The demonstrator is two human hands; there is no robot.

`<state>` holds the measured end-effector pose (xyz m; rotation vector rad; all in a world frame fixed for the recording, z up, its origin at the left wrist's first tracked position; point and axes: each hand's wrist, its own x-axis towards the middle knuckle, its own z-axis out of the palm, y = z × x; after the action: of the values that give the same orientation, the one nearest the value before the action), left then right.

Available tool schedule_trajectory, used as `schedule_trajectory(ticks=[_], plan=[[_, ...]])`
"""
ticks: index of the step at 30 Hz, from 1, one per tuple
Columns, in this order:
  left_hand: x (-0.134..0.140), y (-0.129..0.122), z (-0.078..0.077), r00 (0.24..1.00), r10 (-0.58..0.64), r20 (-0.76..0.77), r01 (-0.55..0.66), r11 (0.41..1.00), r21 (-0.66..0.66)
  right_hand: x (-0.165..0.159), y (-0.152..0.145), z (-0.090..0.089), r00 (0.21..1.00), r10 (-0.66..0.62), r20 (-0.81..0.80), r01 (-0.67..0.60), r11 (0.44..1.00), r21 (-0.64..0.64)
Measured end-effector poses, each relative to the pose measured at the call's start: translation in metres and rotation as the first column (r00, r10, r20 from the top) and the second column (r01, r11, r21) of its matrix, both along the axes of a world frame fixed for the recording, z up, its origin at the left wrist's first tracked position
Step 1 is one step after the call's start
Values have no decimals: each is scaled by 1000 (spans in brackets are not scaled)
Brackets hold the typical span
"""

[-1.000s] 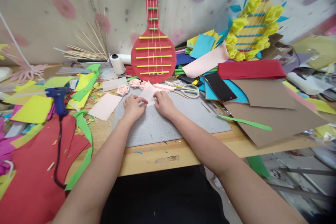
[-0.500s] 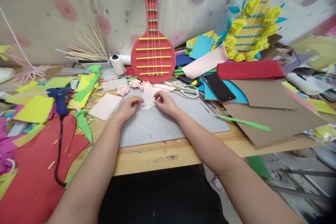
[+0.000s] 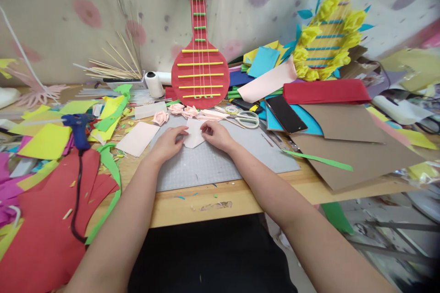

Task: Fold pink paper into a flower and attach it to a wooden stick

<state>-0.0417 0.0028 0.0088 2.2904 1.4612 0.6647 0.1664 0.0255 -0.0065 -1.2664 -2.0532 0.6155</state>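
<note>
A small pale pink sheet of paper (image 3: 194, 133) is between my hands, over the grey cutting mat (image 3: 206, 169). My left hand (image 3: 171, 141) has its fingers curled in at the sheet's left edge. At the right edge my right hand (image 3: 217, 134) pinches the sheet between thumb and fingers. Just behind it are pink paper roses (image 3: 160, 118) in a row, in front of a red paper lute (image 3: 200, 73) with yellow strips. Another pale pink sheet (image 3: 138, 139) lies left of my left hand. Scissors (image 3: 248, 119) rest at the mat's back right.
On the left, a blue glue gun (image 3: 78, 130) stands among yellow, green and red scraps (image 3: 44, 219). A black phone (image 3: 286, 114) and brown sheets (image 3: 357, 160) lie to the right. Behind them leans a yellow paper instrument (image 3: 323, 46) with yellow flowers. Wooden sticks (image 3: 113, 71) are at the back left.
The small pink sheet has turned and come slightly nearer to me, with its lower edge now further down. Both hands remain at its sides; my left hand has shifted slightly.
</note>
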Motion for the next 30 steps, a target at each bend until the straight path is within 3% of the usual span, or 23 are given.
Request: schedule_trajectory(ticks=[6,16,23,27,30], plan=[[4,-4,4,1000,21,-6,-21,1000,-18,0,-1,2,995,61,74,-66,996,61],[-2,-2,5,994,-62,-90,65,998,26,3,9,-6,985,-170,-40,173,982,78],[9,-7,3,984,40,-174,-27,996,81,6,3,4,980,-192,-48,196,975,109],[8,-4,2,996,49,-69,-47,998,32,1,-6,10,996,-87,-24,86,996,-19],[6,-3,6,971,236,39,-238,971,32,-2,-8,10,992,-63,-110,51,993,-108]])
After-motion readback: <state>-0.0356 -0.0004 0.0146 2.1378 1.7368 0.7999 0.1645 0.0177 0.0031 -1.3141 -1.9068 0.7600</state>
